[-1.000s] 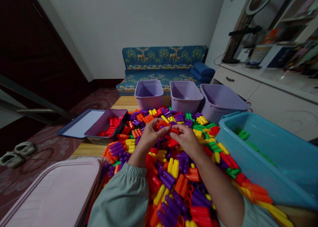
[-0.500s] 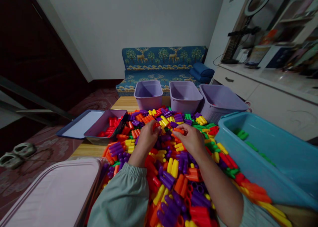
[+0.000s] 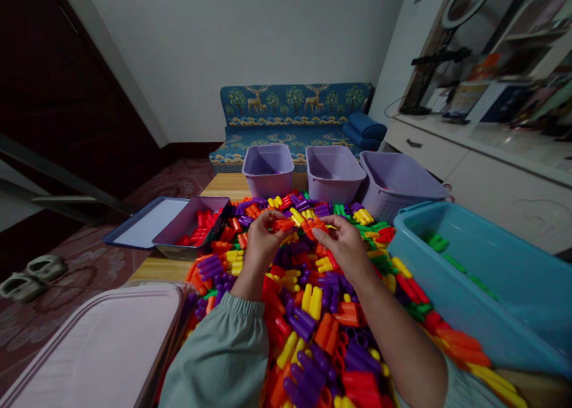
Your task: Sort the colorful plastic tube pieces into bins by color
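Note:
A large heap of plastic toy building pieces point(image 3: 308, 318) in purple, yellow, orange, red and green covers the table in front of me. Over the far half of the heap, my left hand point(image 3: 263, 241) pinches an orange building piece point(image 3: 283, 224) between thumb and fingers. Facing it, my right hand point(image 3: 343, 245) is closed on another orange building piece point(image 3: 313, 226). A small gap separates the two held pieces. My fingers partly cover both of them.
Three lilac bins point(image 3: 335, 181) line the far table edge. A turquoise bin point(image 3: 473, 301) with green pieces stands right. At left are an open tin point(image 3: 179, 251) of red pieces and a pale lidded box point(image 3: 102, 342). A patterned sofa point(image 3: 286, 134) is behind.
My left hand has turned so its orange piece shows more. The orange piece in my right hand has shifted left and its angle has changed. The bins stay put.

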### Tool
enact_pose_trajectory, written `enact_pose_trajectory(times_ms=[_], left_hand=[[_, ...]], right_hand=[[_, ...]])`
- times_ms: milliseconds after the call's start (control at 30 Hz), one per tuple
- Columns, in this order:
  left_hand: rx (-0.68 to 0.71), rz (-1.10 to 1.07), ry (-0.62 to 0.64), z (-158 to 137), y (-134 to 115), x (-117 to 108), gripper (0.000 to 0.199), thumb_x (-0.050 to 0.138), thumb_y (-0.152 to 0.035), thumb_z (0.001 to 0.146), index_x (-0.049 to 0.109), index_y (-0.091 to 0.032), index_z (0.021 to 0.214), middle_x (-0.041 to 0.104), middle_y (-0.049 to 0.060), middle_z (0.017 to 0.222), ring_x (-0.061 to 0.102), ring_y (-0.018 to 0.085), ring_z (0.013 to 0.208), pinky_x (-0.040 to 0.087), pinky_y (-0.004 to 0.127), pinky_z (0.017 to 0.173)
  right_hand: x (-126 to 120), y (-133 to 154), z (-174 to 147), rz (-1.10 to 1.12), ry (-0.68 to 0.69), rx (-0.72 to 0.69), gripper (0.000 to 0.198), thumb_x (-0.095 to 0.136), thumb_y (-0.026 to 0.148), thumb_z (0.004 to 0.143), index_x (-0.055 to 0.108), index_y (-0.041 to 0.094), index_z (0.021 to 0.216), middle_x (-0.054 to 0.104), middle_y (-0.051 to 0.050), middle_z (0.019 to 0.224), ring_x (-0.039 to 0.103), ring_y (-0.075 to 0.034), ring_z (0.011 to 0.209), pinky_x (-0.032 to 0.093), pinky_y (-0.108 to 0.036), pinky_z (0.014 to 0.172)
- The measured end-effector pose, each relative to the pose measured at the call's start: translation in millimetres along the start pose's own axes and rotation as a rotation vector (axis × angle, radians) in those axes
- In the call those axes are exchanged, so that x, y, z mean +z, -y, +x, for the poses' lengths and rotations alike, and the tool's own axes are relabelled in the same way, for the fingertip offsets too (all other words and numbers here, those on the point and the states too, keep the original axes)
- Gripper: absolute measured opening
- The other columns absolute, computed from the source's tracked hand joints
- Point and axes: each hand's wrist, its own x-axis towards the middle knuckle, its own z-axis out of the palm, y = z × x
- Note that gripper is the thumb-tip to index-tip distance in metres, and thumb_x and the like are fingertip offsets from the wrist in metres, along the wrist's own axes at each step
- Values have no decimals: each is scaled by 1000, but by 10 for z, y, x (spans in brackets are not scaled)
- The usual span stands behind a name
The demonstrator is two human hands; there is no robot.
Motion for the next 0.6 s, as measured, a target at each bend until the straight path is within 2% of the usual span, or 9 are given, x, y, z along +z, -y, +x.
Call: enact_pose_trajectory(times_ms=[100, 200, 267, 333, 400, 467, 533, 600], left_hand=[[87, 209, -27, -1, -5, -26, 29, 75, -23, 68, 71, -15, 95, 73, 6, 93, 67, 19, 83, 53, 31, 78], [125, 303, -23, -5, -33, -21, 34, 62, -17, 79, 71, -16, 112, 72, 9, 110, 66, 22, 99, 50, 34, 89], [127, 308, 1, -8, -47, -1, 37, 60, -15, 79, 70, -16, 115, 72, 10, 111, 66, 22, 101, 50, 33, 87], [92, 257, 74, -13, -53, 23, 34, 64, -19, 78, 70, -15, 112, 74, 10, 100, 68, 20, 89, 52, 30, 78], [39, 153, 151, -20, -55, 42, 35, 72, -27, 74, 69, -14, 106, 74, 7, 86, 68, 18, 75, 52, 27, 69], [-13, 42, 201, -27, -61, 54, 40, 78, -34, 68, 67, -13, 101, 72, 5, 77, 67, 16, 68, 51, 24, 63], [-58, -36, 214, -34, -73, 61, 47, 82, -40, 64, 67, -12, 97, 72, 5, 74, 66, 15, 64, 51, 24, 61], [-91, -91, 209, -44, -97, 71, 52, 82, -46, 62, 69, -11, 97, 73, 6, 75, 65, 15, 63, 52, 25, 61]], right_hand=[[-19, -38, 10, -89, -10, 11, 34, 73, 41, 69, 65, 18, 93, 69, -3, 75, 62, -18, 64, 48, -28, 58], [-18, -24, 14, -137, 0, -70, 29, 71, 38, 71, 67, 18, 92, 71, -6, 88, 64, -19, 73, 49, -29, 61], [-4, 12, 5, -164, 9, -169, 23, 72, 34, 70, 67, 19, 86, 70, -9, 105, 66, -21, 88, 51, -30, 68], [17, 49, -11, -153, 34, -199, 19, 73, 33, 69, 66, 19, 81, 67, -10, 117, 66, -23, 96, 52, -31, 72], [41, 74, -29, -98, 73, -125, 21, 72, 34, 70, 63, 19, 83, 68, -10, 112, 68, -22, 85, 54, -32, 68], [59, 83, -42, -29, 96, -39, 24, 72, 36, 71, 60, 20, 85, 71, -7, 94, 68, -19, 69, 54, -31, 62], [67, 83, -46, 23, 99, 2, 27, 72, 37, 70, 57, 21, 86, 70, -3, 81, 67, -18, 61, 54, -30, 58], [68, 78, -44, 57, 105, 4, 31, 74, 37, 69, 59, 21, 91, 70, -3, 83, 67, -17, 59, 54, -29, 57]])
